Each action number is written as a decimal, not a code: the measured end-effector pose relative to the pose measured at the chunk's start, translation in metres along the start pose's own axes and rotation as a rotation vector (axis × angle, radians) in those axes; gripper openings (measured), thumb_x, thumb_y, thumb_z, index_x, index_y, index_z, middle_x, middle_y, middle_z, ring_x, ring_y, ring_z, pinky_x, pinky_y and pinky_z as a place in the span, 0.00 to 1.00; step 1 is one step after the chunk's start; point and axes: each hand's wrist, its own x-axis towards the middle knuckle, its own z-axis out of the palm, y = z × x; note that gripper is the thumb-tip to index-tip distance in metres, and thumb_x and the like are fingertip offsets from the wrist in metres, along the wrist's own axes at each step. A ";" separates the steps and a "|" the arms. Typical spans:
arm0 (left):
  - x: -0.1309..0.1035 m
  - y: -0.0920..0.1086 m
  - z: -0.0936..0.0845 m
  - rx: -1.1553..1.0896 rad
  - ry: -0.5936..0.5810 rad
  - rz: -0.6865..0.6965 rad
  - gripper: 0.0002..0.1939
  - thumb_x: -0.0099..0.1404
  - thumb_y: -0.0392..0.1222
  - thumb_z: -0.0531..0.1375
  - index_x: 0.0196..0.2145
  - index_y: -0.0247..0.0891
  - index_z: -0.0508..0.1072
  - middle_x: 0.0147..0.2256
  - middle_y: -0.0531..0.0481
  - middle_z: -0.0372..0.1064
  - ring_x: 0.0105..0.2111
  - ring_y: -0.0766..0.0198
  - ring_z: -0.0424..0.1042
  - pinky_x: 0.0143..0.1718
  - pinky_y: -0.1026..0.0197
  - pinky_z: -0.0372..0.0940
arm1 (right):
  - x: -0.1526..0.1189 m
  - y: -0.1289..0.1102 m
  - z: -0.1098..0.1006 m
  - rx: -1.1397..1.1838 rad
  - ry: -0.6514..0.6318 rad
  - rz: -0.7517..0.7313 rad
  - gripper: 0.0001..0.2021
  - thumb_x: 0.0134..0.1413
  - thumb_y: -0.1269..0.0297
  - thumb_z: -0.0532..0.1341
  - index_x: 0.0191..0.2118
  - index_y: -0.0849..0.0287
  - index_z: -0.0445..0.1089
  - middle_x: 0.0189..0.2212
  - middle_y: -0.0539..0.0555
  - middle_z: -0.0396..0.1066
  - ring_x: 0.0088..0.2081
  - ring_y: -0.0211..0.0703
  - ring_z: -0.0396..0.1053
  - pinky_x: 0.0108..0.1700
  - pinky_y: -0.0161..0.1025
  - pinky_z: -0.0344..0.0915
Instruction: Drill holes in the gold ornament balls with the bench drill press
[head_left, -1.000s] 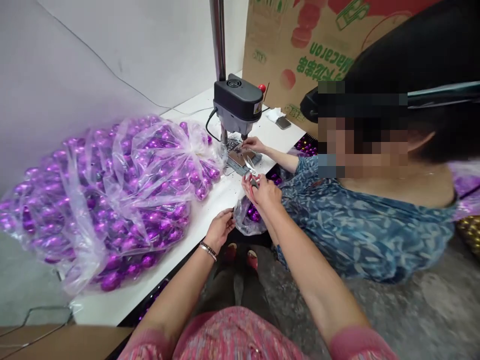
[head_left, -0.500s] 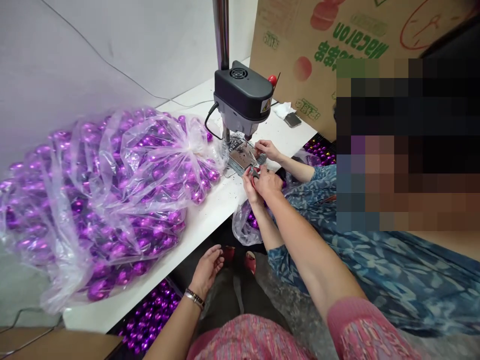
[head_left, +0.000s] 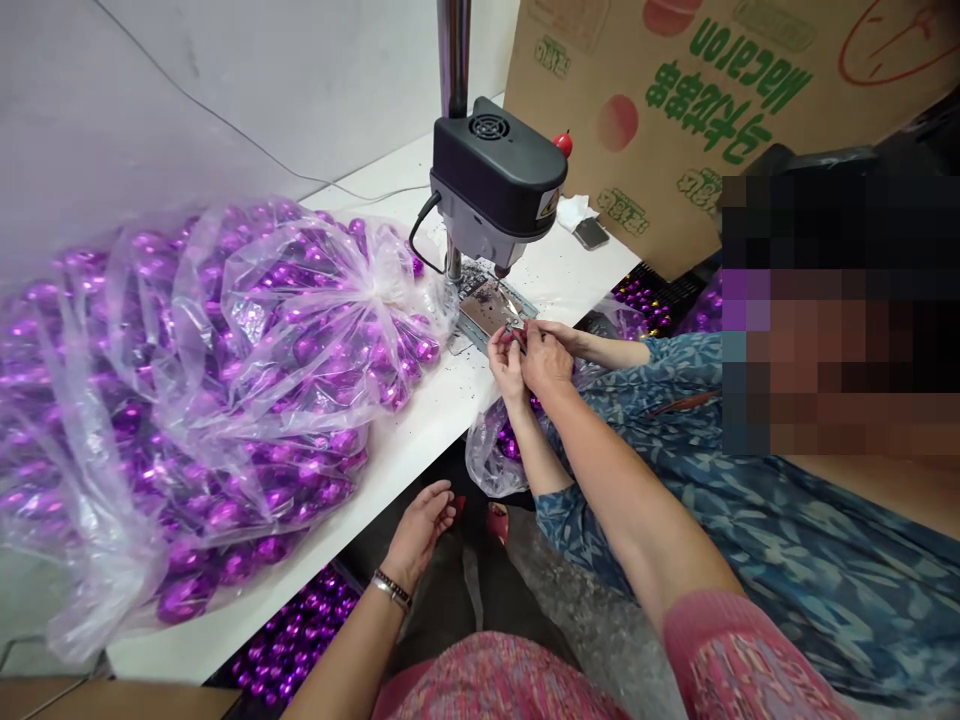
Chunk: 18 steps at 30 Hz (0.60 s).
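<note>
Right grip (head_left: 547, 360) is closing around scissors (head_left: 516, 332), touching co-worker's hands (head_left: 510, 374); left grip (head_left: 421, 527) is hanging loosely half-open, empty, below counter (head_left: 420, 425) edge.

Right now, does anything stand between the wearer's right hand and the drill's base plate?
Yes: a co-worker's left hand, its fingertips between the wearer's right hand and the base plate. The co-worker's right hand is partly hidden nearby.
</note>
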 end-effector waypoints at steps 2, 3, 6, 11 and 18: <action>0.005 0.011 0.010 0.007 -0.006 0.028 0.11 0.62 0.31 0.63 0.44 0.35 0.75 0.34 0.49 0.73 0.26 0.73 0.71 0.29 0.70 0.67 | 0.001 0.003 0.001 -0.008 0.000 -0.012 0.29 0.67 0.54 0.40 0.68 0.60 0.53 0.54 0.71 0.67 0.54 0.57 0.69 0.54 0.53 0.67; 0.007 0.016 0.014 0.010 -0.009 0.041 0.11 0.62 0.32 0.64 0.44 0.35 0.75 0.35 0.49 0.73 0.26 0.73 0.71 0.29 0.70 0.66 | 0.002 0.004 0.002 -0.011 0.001 -0.016 0.29 0.67 0.54 0.40 0.68 0.60 0.53 0.54 0.72 0.67 0.55 0.57 0.69 0.55 0.53 0.67; 0.011 0.022 0.020 0.024 -0.025 0.051 0.11 0.62 0.32 0.64 0.43 0.34 0.75 0.35 0.49 0.73 0.26 0.74 0.71 0.29 0.69 0.66 | 0.004 0.004 0.003 -0.019 0.002 -0.019 0.29 0.67 0.54 0.42 0.68 0.60 0.52 0.55 0.71 0.67 0.56 0.57 0.68 0.56 0.52 0.66; 0.009 0.010 0.007 0.068 -0.009 -0.022 0.10 0.63 0.30 0.62 0.44 0.34 0.74 0.33 0.50 0.72 0.25 0.74 0.71 0.27 0.70 0.66 | 0.008 -0.003 0.002 -0.037 -0.005 -0.007 0.31 0.64 0.55 0.51 0.68 0.62 0.50 0.55 0.71 0.67 0.57 0.57 0.68 0.57 0.49 0.66; 0.009 -0.003 -0.022 0.057 0.080 -0.059 0.11 0.60 0.30 0.65 0.42 0.35 0.75 0.33 0.49 0.73 0.24 0.74 0.71 0.27 0.70 0.66 | -0.003 -0.006 0.019 -0.075 -0.051 -0.031 0.30 0.62 0.58 0.54 0.68 0.58 0.51 0.54 0.68 0.68 0.55 0.54 0.69 0.57 0.48 0.65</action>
